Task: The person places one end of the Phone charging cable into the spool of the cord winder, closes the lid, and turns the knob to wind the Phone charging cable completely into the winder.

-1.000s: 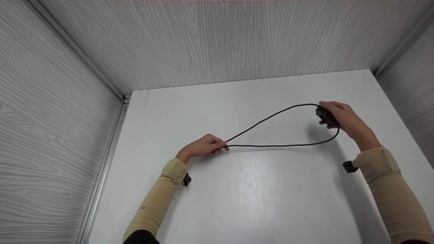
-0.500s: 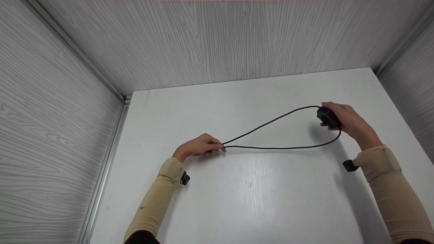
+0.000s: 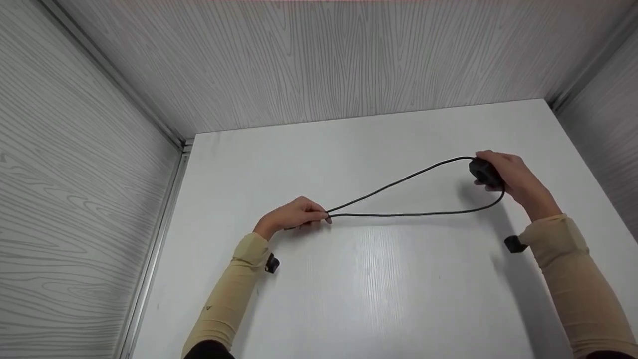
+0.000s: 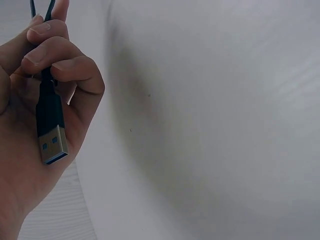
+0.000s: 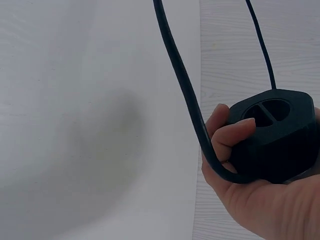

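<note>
My right hand [image 3: 518,179] grips a black faceted device [image 3: 484,172] above the right part of the table. In the right wrist view, fingers curl round this device [image 5: 292,142], whose face has a round recess split by a bar. A thin black cable [image 3: 398,182] runs from it in a long loop towards the left. There my left hand [image 3: 294,215] pinches two strands of the cable together, low over the table. The left wrist view shows a USB plug [image 4: 51,122] with a metal tip and blue inside, hanging by the palm.
The white table [image 3: 379,279] lies under both hands. Behind it stands a wood-grained panel [image 3: 339,60], with another panel [image 3: 75,199] on the left and one [image 3: 608,114] on the right. Small black cameras [image 3: 514,244] are worn at the wrists.
My left hand has shifted slightly left, then stayed. My right hand has moved slightly right with the black device, which has turned a little. The cable loop is drawn a bit longer.
</note>
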A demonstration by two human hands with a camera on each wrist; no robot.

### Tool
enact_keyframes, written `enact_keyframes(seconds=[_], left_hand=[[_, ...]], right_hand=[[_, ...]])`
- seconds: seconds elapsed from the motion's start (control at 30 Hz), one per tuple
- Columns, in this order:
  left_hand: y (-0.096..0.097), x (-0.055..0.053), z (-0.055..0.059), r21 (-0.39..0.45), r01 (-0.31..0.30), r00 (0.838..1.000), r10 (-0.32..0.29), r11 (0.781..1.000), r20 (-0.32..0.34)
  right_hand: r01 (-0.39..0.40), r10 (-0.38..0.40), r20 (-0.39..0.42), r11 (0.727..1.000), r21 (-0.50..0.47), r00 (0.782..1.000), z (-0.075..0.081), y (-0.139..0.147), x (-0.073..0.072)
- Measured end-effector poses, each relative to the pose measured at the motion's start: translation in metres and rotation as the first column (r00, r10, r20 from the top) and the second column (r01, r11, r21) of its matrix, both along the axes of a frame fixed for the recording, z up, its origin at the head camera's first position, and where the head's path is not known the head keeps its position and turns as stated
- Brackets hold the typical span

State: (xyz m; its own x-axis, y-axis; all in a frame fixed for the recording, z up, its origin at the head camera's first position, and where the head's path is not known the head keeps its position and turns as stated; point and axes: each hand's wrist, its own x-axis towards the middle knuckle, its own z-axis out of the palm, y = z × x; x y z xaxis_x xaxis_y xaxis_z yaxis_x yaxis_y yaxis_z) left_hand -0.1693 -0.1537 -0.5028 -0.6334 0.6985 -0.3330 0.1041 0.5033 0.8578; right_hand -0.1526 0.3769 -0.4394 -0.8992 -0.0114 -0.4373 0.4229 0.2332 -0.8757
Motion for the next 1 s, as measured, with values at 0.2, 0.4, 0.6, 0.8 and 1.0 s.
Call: enact_keyframes(seconds=[0.2, 0.4, 0.6, 0.8, 1.0], left_hand=[[-0.002, 0.0, -0.004, -0.016, -0.067, 0.997, 0.067, 0.998, -0.047], [0.001, 0.001, -0.006, -0.062, -0.24, 0.938, 0.214, 0.969, -0.274], [0.004, 0.0, -0.007, -0.128, -0.334, 0.853, 0.242, 0.934, -0.462], [0.009, -0.008, -0.016, -0.299, -0.379, 0.719, 0.075, 0.876, -0.691], [0.018, -0.019, -0.023, -0.342, -0.47, 0.556, -0.027, 0.814, -0.83]], right_hand=[[-0.007, 0.006, -0.022, 1.0, -0.008, 1.0, -0.006, -0.005, 0.001], [-0.09, 0.114, -0.192, 0.988, 0.127, 0.975, -0.005, -0.022, 0.006], [-0.183, 0.221, -0.332, 0.973, 0.142, 0.917, 0.009, -0.04, 0.016], [-0.284, 0.312, -0.388, 0.95, 0.129, 0.867, 0.023, -0.056, 0.025], [-0.312, 0.376, -0.41, 0.925, 0.215, 0.831, 0.026, -0.068, 0.029]])
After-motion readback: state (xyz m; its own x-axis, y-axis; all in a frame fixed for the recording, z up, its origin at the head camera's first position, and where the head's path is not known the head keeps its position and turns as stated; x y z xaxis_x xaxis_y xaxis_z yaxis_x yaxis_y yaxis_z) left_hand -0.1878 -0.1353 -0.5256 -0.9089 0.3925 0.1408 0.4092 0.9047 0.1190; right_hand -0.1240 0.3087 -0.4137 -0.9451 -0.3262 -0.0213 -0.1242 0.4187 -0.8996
